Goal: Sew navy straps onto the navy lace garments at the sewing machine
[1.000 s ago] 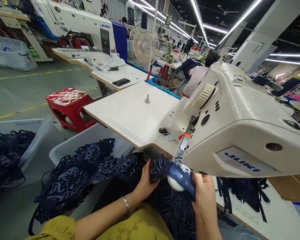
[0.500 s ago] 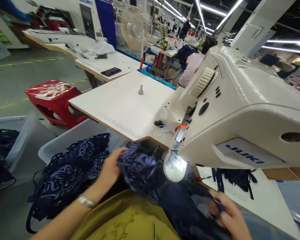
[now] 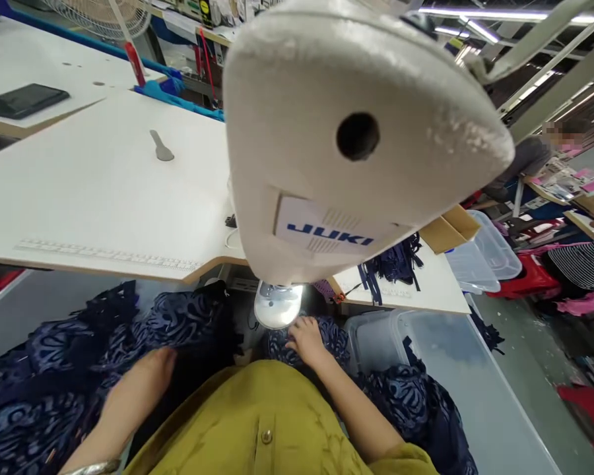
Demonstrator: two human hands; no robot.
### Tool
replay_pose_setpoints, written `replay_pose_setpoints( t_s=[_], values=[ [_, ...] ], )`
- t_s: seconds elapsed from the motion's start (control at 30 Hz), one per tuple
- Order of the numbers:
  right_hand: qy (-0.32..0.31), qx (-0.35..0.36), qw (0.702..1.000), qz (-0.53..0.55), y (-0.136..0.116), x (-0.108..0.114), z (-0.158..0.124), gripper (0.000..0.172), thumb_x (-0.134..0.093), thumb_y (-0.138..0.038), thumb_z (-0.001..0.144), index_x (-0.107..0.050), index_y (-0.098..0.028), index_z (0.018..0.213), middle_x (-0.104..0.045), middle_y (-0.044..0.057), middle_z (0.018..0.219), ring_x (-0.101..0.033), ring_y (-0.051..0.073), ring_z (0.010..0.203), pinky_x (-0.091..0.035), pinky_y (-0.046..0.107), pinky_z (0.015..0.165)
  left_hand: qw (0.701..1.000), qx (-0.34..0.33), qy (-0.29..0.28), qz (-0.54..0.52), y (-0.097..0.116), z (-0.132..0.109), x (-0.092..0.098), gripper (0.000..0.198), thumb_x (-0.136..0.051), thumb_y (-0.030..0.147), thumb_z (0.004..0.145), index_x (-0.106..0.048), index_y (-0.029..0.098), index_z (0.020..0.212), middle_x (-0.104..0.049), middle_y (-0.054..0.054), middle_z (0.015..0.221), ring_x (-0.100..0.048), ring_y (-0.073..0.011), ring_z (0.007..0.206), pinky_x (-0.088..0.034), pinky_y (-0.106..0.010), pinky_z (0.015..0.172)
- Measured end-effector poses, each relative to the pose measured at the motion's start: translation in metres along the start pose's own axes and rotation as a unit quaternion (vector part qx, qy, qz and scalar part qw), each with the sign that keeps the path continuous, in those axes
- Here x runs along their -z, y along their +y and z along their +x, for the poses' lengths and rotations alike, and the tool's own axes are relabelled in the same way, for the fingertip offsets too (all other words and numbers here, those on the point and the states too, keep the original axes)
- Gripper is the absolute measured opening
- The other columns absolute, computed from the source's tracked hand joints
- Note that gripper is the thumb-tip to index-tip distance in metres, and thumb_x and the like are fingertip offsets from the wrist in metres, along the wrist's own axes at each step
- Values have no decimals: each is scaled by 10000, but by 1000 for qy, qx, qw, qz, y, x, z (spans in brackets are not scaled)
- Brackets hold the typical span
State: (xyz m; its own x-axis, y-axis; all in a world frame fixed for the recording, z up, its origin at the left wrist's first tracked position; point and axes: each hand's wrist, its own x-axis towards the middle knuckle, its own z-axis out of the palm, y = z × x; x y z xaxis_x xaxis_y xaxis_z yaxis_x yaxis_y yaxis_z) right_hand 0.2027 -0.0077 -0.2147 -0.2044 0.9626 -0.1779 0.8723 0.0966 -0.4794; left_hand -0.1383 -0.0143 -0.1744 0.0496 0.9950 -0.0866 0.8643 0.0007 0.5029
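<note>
My right hand (image 3: 307,340) is at the sewing machine's lit, rounded end (image 3: 278,307), its fingers bent over a navy patterned garment (image 3: 334,338). On the left, my left hand (image 3: 146,379) is beside a heap of similar navy garments (image 3: 59,346), with straps and cup-like parts showing; they look like bras. Its fingers are turned away and blurred, so whether it grips any cloth is hidden. The sewing machine head (image 3: 301,152) stands over the middle, above my lap.
A white worktable (image 3: 94,191) holds a small grey peg (image 3: 162,148) and a dark phone (image 3: 24,100). Dark straps (image 3: 393,264) lie on the right-hand tabletop. A clear plastic bin (image 3: 455,349) with more navy garments stands at right. Other people sit farther right.
My view has swung right and closer to the machine. The navy garment stretched between both hands is no longer held up; my right hand has come in under the machine end, my left to the heap.
</note>
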Motion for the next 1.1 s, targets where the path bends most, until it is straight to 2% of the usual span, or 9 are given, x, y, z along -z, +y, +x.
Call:
replay_pose_setpoints(
  t_s=[0.1,0.23,0.37,0.47,0.6,0.8,0.93,1.03,1.1],
  values=[
    [1,20,999,-32,2,0,-6,52,-668,-230,846,-651,-197,809,-671,43,897,-574,212,937,-318,376,945,969,25,-174,-176,40,5,-25,249,-529,422,818,-634,244,680,-669,32,622,-633,-191,617,-473,-280,629],
    [54,55,997,-23,-6,29,-15,141,-515,-270,956,-631,-206,909,-677,33,922,-568,168,905,-316,332,920,855,74,-340,-386,97,6,-55,483,-588,636,749,-712,182,857,-737,-79,824,-686,-247,810,-534,-330,729],
    [107,122,987,12,-27,69,-43,119,-535,-287,950,-629,-215,929,-681,22,981,-561,150,940,-318,320,929,761,124,-353,-529,138,13,-76,635,-422,683,845,-651,148,1098,-699,-136,1045,-667,-252,972,-541,-392,815],
    [169,206,963,38,-43,96,-67,73,-546,-250,945,-614,-226,932,-692,10,941,-573,148,871,-345,337,877,741,158,-288,-586,147,32,-83,478,-478,553,899,-601,156,1136,-661,-99,1096,-641,-216,983,-528,-405,847],
    [169,220,960,36,-46,120,-89,73,-541,-237,947,-607,-234,915,-697,4,899,-587,143,815,-378,334,821,757,216,-173,-592,129,60,-71,350,-541,425,911,-571,152,1127,-622,-69,1090,-625,-184,912,-536,-389,793],
    [-8,137,989,62,-44,116,-84,109,-580,-337,914,-642,-252,940,-681,1,961,-610,168,921,-441,283,833,813,205,-84,-539,108,53,-4,405,-422,512,924,-626,166,974,-683,-59,881,-638,-170,741,-511,-271,635],
    [27,116,976,183,-78,120,-64,315,-546,-340,935,-547,-245,1235,-599,45,1249,-529,184,1172,-387,284,1015,858,116,-141,-480,129,20,46,370,-614,513,801,-668,166,685,-678,-24,664,-632,-196,680,-506,-240,639],
    [3,182,947,266,-110,130,-53,470,-568,-348,920,-454,-226,1359,-559,62,1329,-485,188,1248,-344,288,1075,920,-58,-178,-344,149,-1,71,372,-538,478,853,-681,177,690,-686,-11,677,-632,-179,654,-514,-221,648],
    [-14,211,926,312,-126,134,-51,505,-595,-331,902,-450,-219,1373,-556,68,1340,-486,198,1258,-348,288,1075,942,-150,-150,-259,160,-9,83,362,-481,443,885,-687,187,735,-684,-4,663,-628,-162,602,-516,-204,597]
  ],
)
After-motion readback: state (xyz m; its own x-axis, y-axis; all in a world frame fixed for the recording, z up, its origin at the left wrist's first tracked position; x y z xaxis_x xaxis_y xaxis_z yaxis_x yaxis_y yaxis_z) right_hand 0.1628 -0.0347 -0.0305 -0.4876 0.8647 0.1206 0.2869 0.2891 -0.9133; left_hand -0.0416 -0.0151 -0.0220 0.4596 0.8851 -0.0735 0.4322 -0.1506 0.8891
